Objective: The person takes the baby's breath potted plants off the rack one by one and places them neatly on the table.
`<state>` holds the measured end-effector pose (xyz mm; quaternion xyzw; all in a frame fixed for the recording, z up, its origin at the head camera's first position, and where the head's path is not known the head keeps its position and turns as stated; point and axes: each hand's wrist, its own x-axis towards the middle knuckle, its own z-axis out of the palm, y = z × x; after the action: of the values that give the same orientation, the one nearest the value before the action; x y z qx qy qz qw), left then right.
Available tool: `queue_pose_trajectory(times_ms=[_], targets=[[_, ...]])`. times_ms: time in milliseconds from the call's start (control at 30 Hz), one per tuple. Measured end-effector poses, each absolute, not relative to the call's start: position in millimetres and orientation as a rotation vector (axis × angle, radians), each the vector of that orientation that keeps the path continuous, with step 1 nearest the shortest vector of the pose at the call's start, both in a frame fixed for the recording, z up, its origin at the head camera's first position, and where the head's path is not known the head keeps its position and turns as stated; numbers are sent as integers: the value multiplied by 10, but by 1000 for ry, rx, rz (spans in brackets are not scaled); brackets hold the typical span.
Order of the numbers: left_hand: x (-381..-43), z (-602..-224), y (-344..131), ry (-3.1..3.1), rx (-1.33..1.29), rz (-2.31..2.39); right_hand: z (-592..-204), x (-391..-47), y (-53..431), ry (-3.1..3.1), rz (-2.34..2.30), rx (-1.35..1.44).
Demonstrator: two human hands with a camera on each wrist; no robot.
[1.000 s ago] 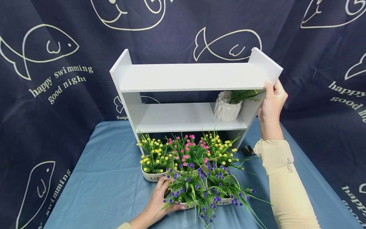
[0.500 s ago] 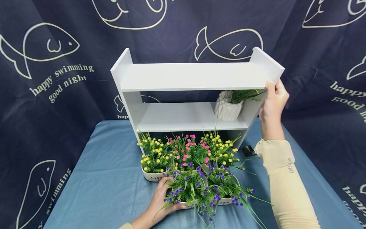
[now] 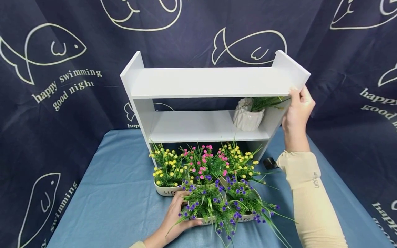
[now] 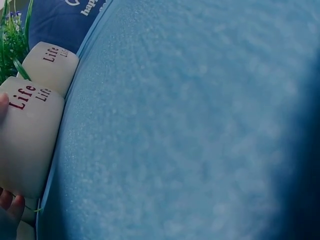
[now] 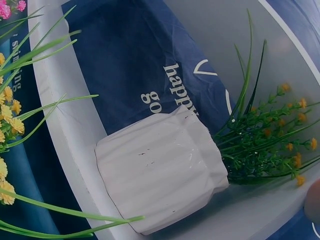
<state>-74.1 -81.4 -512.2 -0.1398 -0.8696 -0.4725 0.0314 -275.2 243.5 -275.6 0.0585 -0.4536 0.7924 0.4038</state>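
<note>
My left hand [image 3: 173,216] grips a cream flowerpot [image 3: 207,220] of purple artificial flowers, front left in the cluster, with the thumb along its front and the fingers at its left end. In the left wrist view, the same oblong pot [image 4: 30,142] shows red "Life" lettering and stands on the blue cloth. My right hand [image 3: 298,109] holds the right side panel of a white shelf [image 3: 201,82], thumb on the front edge just below the top board; its other fingers are partly hidden behind the panel. A fluted white pot [image 5: 160,172] with orange-flowered greenery sits on the middle board beside that hand.
A second purple-flowered pot [image 3: 247,217] stands right of the held one. Behind are pots of yellow flowers [image 3: 167,190], pink flowers [image 3: 204,162] and more yellow flowers [image 3: 240,162], close before the shelf's lower opening. A small black object [image 3: 270,163] lies by the shelf's right foot.
</note>
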Motion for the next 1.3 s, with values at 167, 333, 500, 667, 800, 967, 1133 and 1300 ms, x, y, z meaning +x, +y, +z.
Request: queue_pose_trajectory(times_ms=[167, 333, 500, 667, 800, 967, 1133, 1300], targets=[[-742, -5141, -815, -2656, -456, -1423, -2752, -2752, 2430, -1142, 1997, 165], [-757, -5130, -819, -2668, -435, -1503, -2749, -2746, 2425, -1133, 2007, 161], [-778, -5119, -822, -2672, -434, -1565, -2754, -2742, 2431, -1134, 2011, 158], [-774, -5117, -831, -2671, -439, -1569, -2766, -2740, 2429, -1138, 2019, 152], [-779, -5115, -846, -2674, -450, -1566, -2760, -2743, 2429, -1140, 2015, 154], [-771, -5094, -867, -2690, -444, -1532, -2752, -2749, 2435, -1152, 2008, 152], [-737, -5006, -885, -2663, -413, -1667, -2755, -2748, 2438, -1153, 2020, 141], [-690, -4908, -927, -2598, -447, -1741, -2757, -2748, 2447, -1135, 2045, 134]])
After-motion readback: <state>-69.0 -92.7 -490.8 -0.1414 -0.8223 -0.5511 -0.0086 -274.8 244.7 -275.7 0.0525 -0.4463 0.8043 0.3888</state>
